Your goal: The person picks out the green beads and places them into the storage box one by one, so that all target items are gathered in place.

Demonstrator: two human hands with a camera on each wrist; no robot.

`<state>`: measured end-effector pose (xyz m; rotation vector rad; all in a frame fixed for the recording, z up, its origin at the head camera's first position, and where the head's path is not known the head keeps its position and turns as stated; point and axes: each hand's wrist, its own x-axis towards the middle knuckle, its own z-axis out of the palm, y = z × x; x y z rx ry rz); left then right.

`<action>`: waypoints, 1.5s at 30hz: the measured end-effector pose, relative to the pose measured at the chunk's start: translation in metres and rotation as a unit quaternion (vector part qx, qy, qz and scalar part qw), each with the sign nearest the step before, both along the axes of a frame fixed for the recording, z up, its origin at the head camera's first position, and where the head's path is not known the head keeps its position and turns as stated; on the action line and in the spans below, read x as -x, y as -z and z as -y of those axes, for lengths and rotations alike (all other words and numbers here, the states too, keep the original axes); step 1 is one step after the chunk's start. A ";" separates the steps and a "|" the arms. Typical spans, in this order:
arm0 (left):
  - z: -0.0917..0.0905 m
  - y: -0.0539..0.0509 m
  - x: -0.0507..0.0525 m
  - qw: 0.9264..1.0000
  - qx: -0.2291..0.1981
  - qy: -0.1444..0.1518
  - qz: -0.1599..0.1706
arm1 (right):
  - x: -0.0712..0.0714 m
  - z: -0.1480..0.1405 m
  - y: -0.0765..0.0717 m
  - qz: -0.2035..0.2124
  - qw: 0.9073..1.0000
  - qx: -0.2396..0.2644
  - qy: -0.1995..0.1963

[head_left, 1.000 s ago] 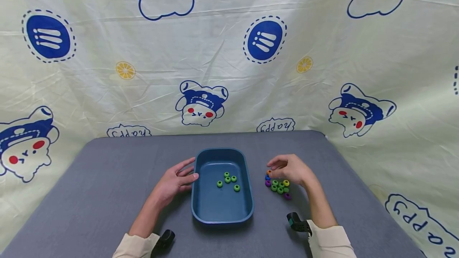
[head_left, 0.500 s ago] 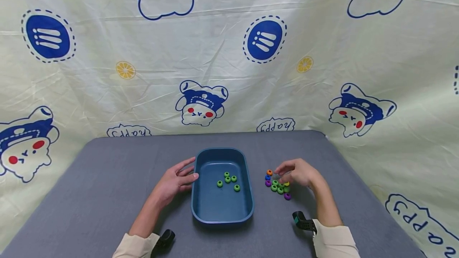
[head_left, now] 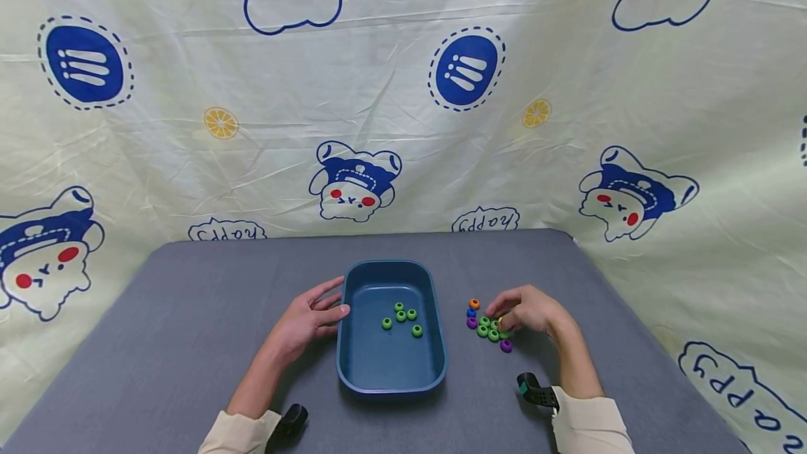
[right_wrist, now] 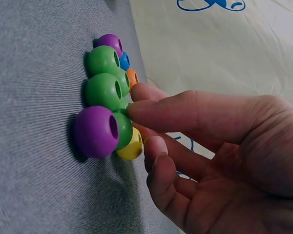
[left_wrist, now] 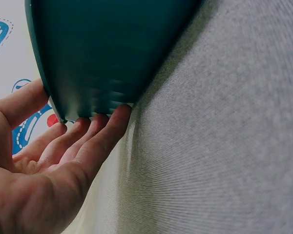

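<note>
A dark blue rectangular tray [head_left: 391,364] holds several green beads [head_left: 401,316]. My left hand [head_left: 305,319] touches its left side with extended fingers; in the left wrist view the thumb lies by the rim and the fingertips meet the outer wall. Right of the tray lies a cluster of round, holed beads: several green [head_left: 494,335], one orange [head_left: 474,304], one blue [head_left: 471,313], two purple [head_left: 506,346], one yellow [right_wrist: 131,147]. Over this cluster, my right hand [head_left: 534,308] has thumb and index finger beside a green bead, partly hiding the yellow one. No lifted bead shows.
Everything stands on a grey cloth-covered table [head_left: 208,314]. Behind it hangs a pale printed curtain [head_left: 403,111]. Black bands [head_left: 534,392] are worn on both wrists, below the light sleeves.
My right hand has moved right and a little toward me, from beside the orange bead to the green and yellow ones, uncovering the orange bead. The left hand and tray stay put.
</note>
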<state>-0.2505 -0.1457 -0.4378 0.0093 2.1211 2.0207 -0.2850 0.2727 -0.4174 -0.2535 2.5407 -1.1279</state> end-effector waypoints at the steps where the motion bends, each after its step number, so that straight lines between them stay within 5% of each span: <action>1: 0.000 0.000 0.000 1.000 0.000 0.000 0.001 | 0.000 0.000 0.000 0.001 1.000 0.001 0.000; 45: -0.001 0.000 -0.001 1.000 0.002 -0.004 0.000 | 0.002 0.002 0.008 -0.016 1.000 -0.004 0.012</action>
